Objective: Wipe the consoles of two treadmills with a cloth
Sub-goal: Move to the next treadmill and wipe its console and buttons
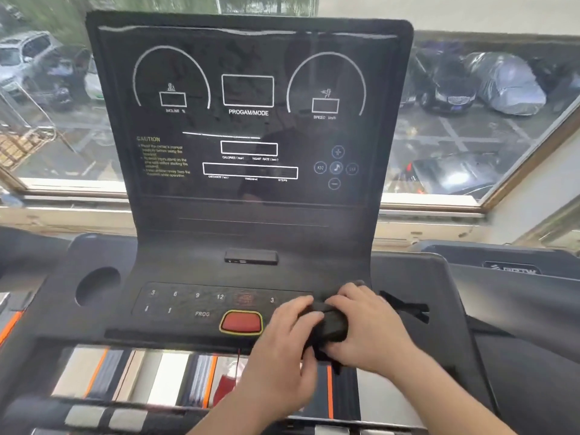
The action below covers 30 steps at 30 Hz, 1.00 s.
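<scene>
On console, lower right, beside red button: dark cloth, bunched. Left hand grip closed over cloth's left end; right hand grip closed over its right end. Cup hole at left. Window behind, parked cars beyond.

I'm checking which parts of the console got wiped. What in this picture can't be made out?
- Cloth: head view, mostly covered by the left hand and right hand; its size and fold are unclear.
- Keypad right of the "3": hidden under hands and cloth.
- Caution text: too small and blurred to read.
- Second treadmill: cut off by the right edge; its console is out of view.
- Wiped areas: not distinguishable on the dark screen.
</scene>
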Available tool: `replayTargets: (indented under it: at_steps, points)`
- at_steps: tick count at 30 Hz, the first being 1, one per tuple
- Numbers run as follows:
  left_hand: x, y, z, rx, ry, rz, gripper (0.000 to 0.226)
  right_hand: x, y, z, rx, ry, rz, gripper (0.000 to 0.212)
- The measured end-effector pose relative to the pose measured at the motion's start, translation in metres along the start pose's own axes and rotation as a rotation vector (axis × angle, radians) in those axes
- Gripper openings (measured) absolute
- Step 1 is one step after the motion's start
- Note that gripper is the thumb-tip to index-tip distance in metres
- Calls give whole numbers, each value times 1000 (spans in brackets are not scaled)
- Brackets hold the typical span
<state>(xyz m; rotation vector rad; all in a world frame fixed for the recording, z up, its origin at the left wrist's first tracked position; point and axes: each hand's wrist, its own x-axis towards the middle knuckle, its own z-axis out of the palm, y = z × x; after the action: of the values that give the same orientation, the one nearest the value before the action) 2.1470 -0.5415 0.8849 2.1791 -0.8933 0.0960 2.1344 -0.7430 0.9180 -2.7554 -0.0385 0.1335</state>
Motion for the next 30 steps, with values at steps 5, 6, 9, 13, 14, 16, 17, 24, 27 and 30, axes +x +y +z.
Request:
replayTargets:
  at_steps: [5, 6, 9, 13, 14, 16, 17, 24, 27, 30]
  points:
    - [21, 6, 14, 215, -98, 164, 70, 4, 43, -69, 798, -154, 308, 30]
    - [31, 7, 16, 264, -141, 184, 72, 8, 47, -64, 756, 32, 407, 20]
    - [57, 5, 28, 407, -277, 290, 53, 18, 50, -32, 650, 226, 588, 17]
    - [90, -16, 29, 504, -269, 428, 37, 25, 51, -4, 566, 163, 546, 27]
    - [107, -23, 24, 546, -242, 461, 36, 27, 48, -7, 525, 155, 535, 28]
    - [141, -30, 13, 634, -148, 510, 29, 30, 46, -17, 513, 90, 568, 39]
    - [153, -32, 10, 679, -85, 522, 26, 32, 46, -24, 490, 38, 590, 49]
    - [101, 1, 50, 311, -112, 17, 52, 25, 70, -35, 840, 3, 638, 43]
    - [75, 14, 46, 241, -289, 54, 55, 28, 76, -35, 796, 2, 620, 47]
    - [88, -7, 32, 315, -379, 282, 54, 32, 79, -34, 788, -10, 616, 45]
